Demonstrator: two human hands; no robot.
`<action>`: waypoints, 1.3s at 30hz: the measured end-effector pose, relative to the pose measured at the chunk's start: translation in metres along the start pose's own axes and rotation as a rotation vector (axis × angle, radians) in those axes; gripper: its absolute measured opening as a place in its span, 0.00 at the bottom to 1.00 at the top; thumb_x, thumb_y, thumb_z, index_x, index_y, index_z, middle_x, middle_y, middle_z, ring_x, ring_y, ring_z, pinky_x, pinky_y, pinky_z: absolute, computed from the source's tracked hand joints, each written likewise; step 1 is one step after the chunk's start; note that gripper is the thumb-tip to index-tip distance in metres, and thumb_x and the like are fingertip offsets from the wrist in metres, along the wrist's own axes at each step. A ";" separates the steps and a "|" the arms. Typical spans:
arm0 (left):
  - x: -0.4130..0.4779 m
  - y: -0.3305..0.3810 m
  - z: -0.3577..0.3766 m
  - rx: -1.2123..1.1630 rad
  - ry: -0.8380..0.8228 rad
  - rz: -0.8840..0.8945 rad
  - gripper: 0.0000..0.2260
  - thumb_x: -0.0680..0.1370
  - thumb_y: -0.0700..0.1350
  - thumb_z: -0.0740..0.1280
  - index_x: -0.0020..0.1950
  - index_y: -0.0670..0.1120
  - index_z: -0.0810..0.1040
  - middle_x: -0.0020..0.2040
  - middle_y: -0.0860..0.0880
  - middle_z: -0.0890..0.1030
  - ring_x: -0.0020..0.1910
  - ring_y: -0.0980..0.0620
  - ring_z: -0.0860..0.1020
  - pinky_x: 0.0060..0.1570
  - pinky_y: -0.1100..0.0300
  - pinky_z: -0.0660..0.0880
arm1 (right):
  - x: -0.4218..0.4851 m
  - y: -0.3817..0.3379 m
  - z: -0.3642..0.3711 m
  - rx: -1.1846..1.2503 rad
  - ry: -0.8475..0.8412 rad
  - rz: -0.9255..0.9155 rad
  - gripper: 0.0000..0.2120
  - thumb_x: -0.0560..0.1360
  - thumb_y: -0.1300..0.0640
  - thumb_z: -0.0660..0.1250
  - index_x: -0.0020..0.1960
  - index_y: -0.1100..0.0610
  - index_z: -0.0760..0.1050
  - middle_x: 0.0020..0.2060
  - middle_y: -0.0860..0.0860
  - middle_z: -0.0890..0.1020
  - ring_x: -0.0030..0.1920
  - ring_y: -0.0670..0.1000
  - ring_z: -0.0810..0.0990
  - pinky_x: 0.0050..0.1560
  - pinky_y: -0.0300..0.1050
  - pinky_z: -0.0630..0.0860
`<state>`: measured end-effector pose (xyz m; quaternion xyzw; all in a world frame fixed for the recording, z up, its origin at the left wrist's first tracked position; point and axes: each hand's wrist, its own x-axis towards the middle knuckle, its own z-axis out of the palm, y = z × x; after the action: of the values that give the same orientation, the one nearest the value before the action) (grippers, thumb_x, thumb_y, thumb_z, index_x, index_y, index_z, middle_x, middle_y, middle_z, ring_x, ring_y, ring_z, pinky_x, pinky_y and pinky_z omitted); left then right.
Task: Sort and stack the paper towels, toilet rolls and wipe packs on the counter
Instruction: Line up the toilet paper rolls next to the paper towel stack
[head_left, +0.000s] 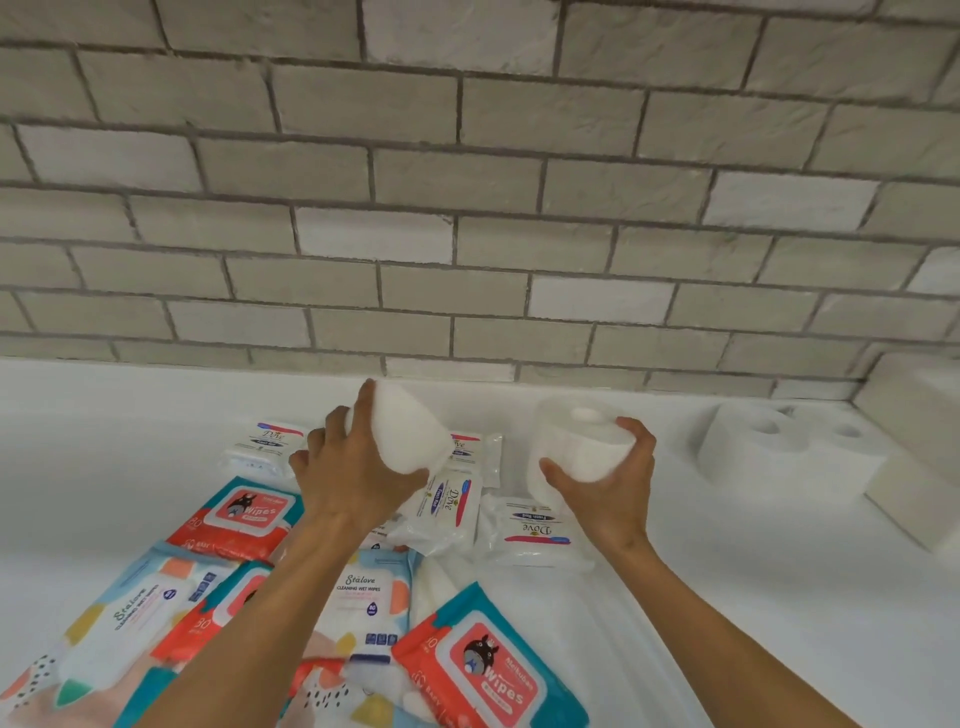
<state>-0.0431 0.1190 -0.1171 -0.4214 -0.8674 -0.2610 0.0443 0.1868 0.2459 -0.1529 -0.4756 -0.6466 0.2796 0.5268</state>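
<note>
Left hand (353, 467) up over pile, fingers curled round soft white toilet roll (410, 431). Roll tilted, core ends hidden. Right hand (608, 483) clamps second roll (582, 452) from near side, axis close to upright, core hole facing up. Both rolls held above wipe packs: small crinkly white Dove packs (447, 509) far, glossy red-teal packs (488, 670) and pastel Stalove packs (363, 597) near. Spare rolls (753, 441) stand upright far right. Smooth white counter (727, 597); grey brick wall (467, 208), dark grout.
</note>
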 end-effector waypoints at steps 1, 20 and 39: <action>-0.003 0.008 -0.004 -0.057 0.013 -0.004 0.53 0.61 0.67 0.75 0.77 0.56 0.48 0.73 0.46 0.66 0.69 0.40 0.68 0.65 0.38 0.66 | -0.001 0.001 -0.006 0.013 0.005 0.019 0.46 0.58 0.51 0.83 0.67 0.47 0.59 0.63 0.49 0.68 0.60 0.47 0.68 0.59 0.41 0.72; -0.068 0.160 0.032 -0.773 0.073 0.209 0.50 0.57 0.59 0.82 0.73 0.61 0.58 0.68 0.63 0.69 0.66 0.58 0.69 0.63 0.57 0.70 | 0.007 0.033 -0.149 0.116 0.103 0.057 0.46 0.58 0.51 0.84 0.64 0.41 0.57 0.61 0.46 0.69 0.61 0.49 0.71 0.63 0.51 0.75; -0.068 0.335 0.115 -1.015 -0.085 0.131 0.48 0.57 0.57 0.83 0.68 0.63 0.57 0.60 0.55 0.74 0.58 0.49 0.76 0.56 0.53 0.78 | 0.137 0.095 -0.277 0.004 0.163 0.082 0.46 0.60 0.54 0.83 0.68 0.48 0.57 0.64 0.53 0.66 0.55 0.48 0.69 0.52 0.41 0.71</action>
<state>0.2696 0.2975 -0.0975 -0.4538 -0.6043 -0.6283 -0.1849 0.4806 0.3689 -0.0977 -0.5220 -0.5810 0.2626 0.5666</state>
